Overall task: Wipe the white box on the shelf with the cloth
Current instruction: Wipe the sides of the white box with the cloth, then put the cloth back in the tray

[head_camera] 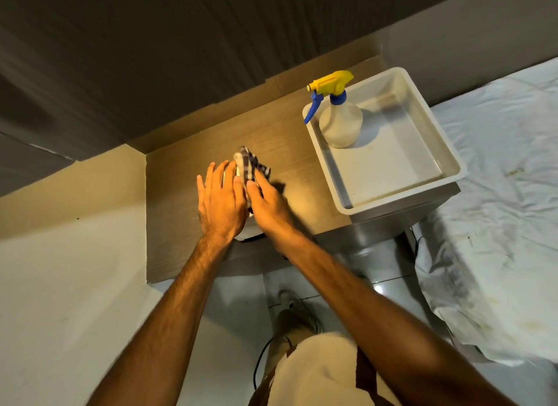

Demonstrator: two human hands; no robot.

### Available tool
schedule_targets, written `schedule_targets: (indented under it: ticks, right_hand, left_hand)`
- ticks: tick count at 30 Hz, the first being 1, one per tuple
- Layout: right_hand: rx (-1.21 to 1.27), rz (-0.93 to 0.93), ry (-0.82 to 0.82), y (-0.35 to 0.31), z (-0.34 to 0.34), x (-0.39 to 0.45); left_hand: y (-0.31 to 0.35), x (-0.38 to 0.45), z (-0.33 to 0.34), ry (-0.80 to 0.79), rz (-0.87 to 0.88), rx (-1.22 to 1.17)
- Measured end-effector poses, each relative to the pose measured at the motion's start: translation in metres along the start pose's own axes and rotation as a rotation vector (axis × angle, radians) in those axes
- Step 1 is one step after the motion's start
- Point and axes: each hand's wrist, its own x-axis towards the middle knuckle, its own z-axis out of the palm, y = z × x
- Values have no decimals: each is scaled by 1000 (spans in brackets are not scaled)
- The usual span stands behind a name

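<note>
A small white box (248,235) lies on the wooden shelf (181,224), almost wholly hidden under my hands; only its near corner shows. My left hand (222,200) rests flat on top of it, fingers spread. My right hand (268,207) presses a checked cloth (252,164) against the box's right side; the cloth bunches up past my fingertips. The right hand is blurred.
A white plastic tub (447,176) sits at the shelf's right end with a spray bottle (339,121) with a yellow and blue head standing inside. A bed with a white sheet (498,209) lies at the right. A wall runs along the left and back. Cables lie on the tiled floor below.
</note>
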Motion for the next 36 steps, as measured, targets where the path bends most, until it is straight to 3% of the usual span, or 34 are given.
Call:
schedule_targets:
  ticks: [3,9,15,21,24,28,31,33,36]
  right_hand:
    - [-19,-31,-35,-15,-5,26]
    - [-21,178,62,23,0,-12]
    - [10,-21,47,2,6,-5]
    - [-19,232,142,30,0,-21]
    - [71,234,189,23,6,-43]
    - [146,54,81,-23,-16,-67]
    - [175,-86,-3,-50,-72,-88]
    - [-11,-235,123,-57,-124,-95]
    - [-470,-385,444,-50,-202,-75]
  left_hand:
    - [1,-1,1,2,-4,4]
    - [2,-1,1,34,-1,-32]
    - [1,0,0,9,4,31]
    - [2,-2,1,30,0,-21]
    - [-1,-1,3,38,5,-13]
    - [-2,0,2,19,14,-25]
    - [0,-3,-1,54,37,-40]
    - [3,-7,-4,171,65,-34]
    - [28,-18,3,375,221,-69]
